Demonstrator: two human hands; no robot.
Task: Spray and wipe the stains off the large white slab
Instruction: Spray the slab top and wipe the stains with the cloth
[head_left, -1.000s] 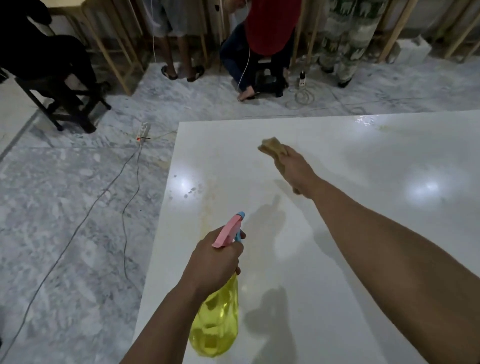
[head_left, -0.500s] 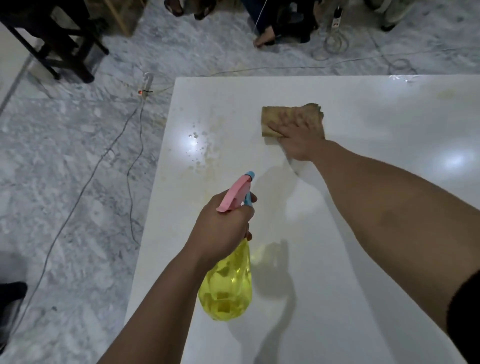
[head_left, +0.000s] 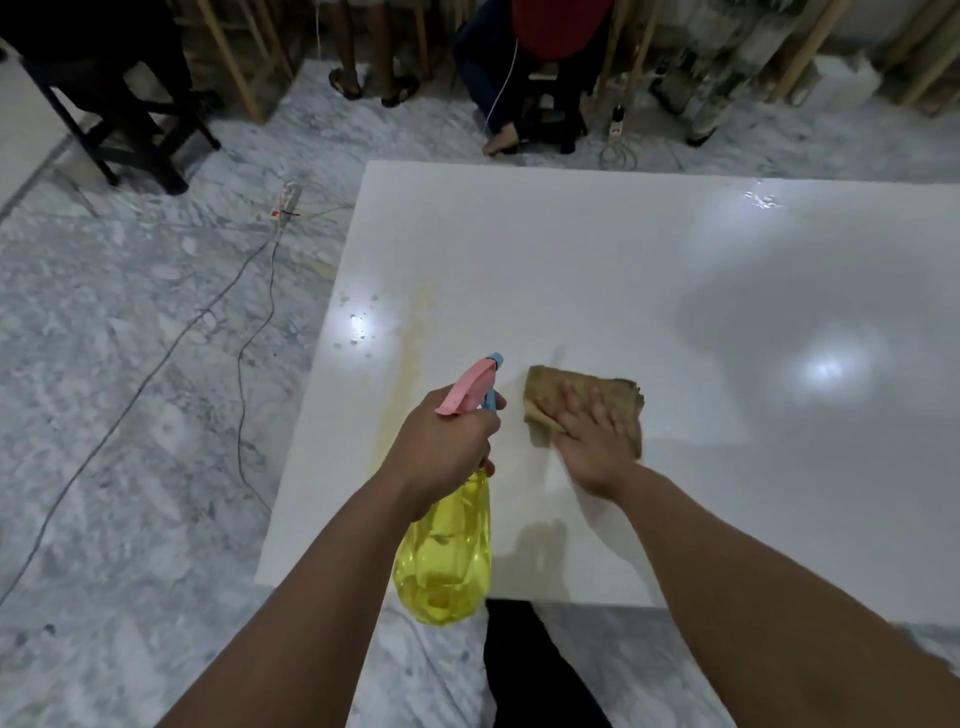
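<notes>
From my head camera, my left hand (head_left: 447, 447) grips the yellow spray bottle (head_left: 444, 561) by its neck, above the slab's (head_left: 597, 270) near left corner. My right hand (head_left: 592, 441) lies flat, fingers spread, pressing the brown cloth (head_left: 545, 387) on the slab beside a yellowish streak (head_left: 410, 358).

The right hand (head_left: 592, 441) has drawn the cloth (head_left: 582, 402) back across the slab (head_left: 623, 270), from far out ahead to just beside the left grip (head_left: 447, 447) on the bottle (head_left: 447, 561). Its fingers, bunched on the cloth a second ago, now lie flat on it, and the arm has bent in.
</notes>
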